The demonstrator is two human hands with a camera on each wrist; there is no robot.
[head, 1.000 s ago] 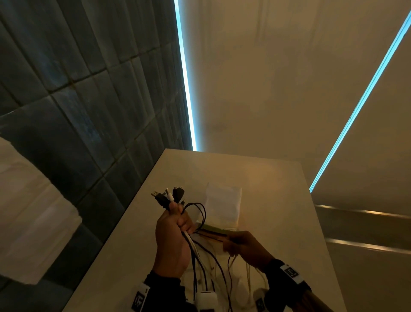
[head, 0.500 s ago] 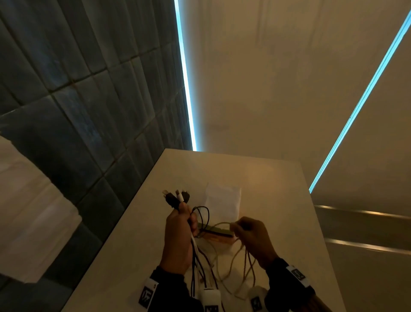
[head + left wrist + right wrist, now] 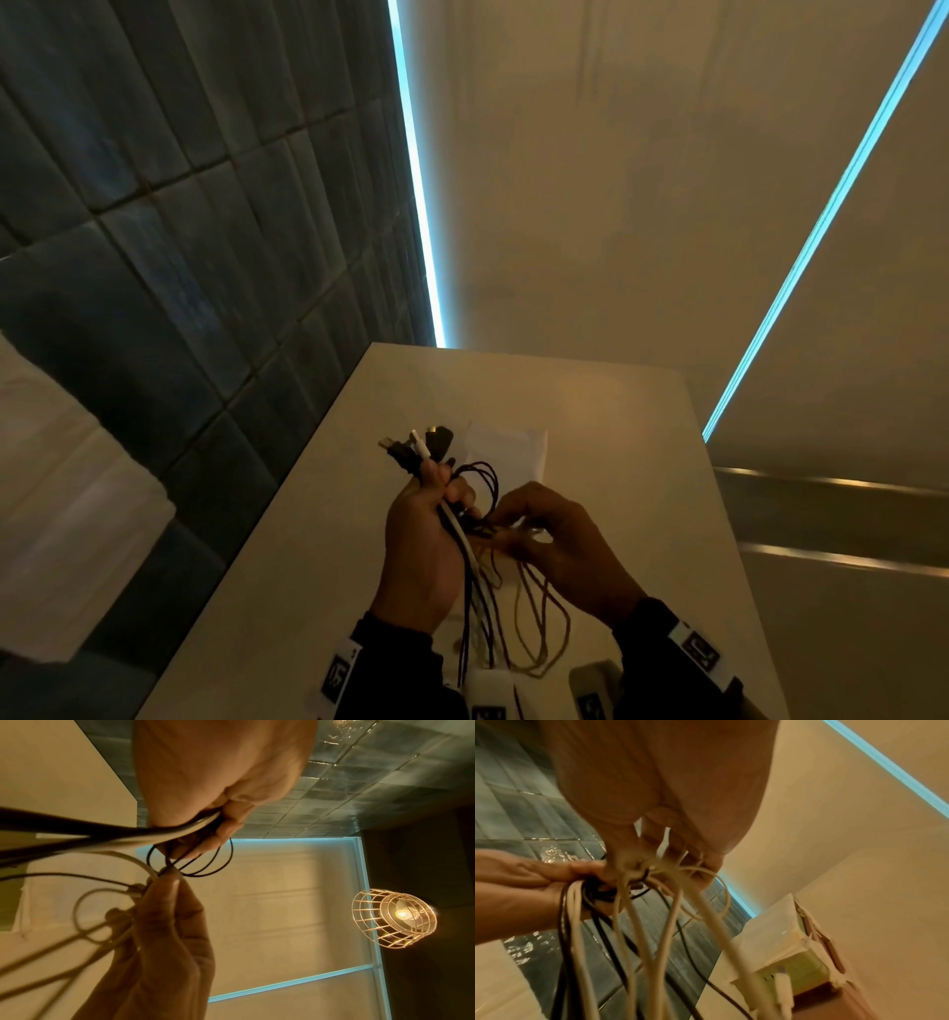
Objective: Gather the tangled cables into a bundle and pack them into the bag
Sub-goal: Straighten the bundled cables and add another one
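Observation:
My left hand (image 3: pixel 445 488) is held above the table and grips a bundle of black and white cables (image 3: pixel 464 545); their plugs (image 3: pixel 417 446) stick out above the fist. The cables' tails hang down toward my sleeves. My right hand (image 3: pixel 506 529) is pressed against the left and pinches pale cable loops (image 3: pixel 539 616) beside the bundle. In the right wrist view its fingertips (image 3: pixel 652 862) hold several white strands (image 3: pixel 670 923), with the left hand (image 3: pixel 526 882) alongside. The white paper bag (image 3: pixel 508 452) lies flat on the table behind both hands; its mouth (image 3: pixel 790 949) faces me.
The beige table (image 3: pixel 616 437) runs away from me. A dark tiled wall (image 3: pixel 179 257) borders its left edge, and a pale wall with blue light strips (image 3: pixel 416 180) stands at its far end. A wire-cage lamp (image 3: pixel 393 919) hangs overhead.
My right hand has lifted the pale cables and moved left to meet the left hand. The left hand has drifted slightly right with its bundle.

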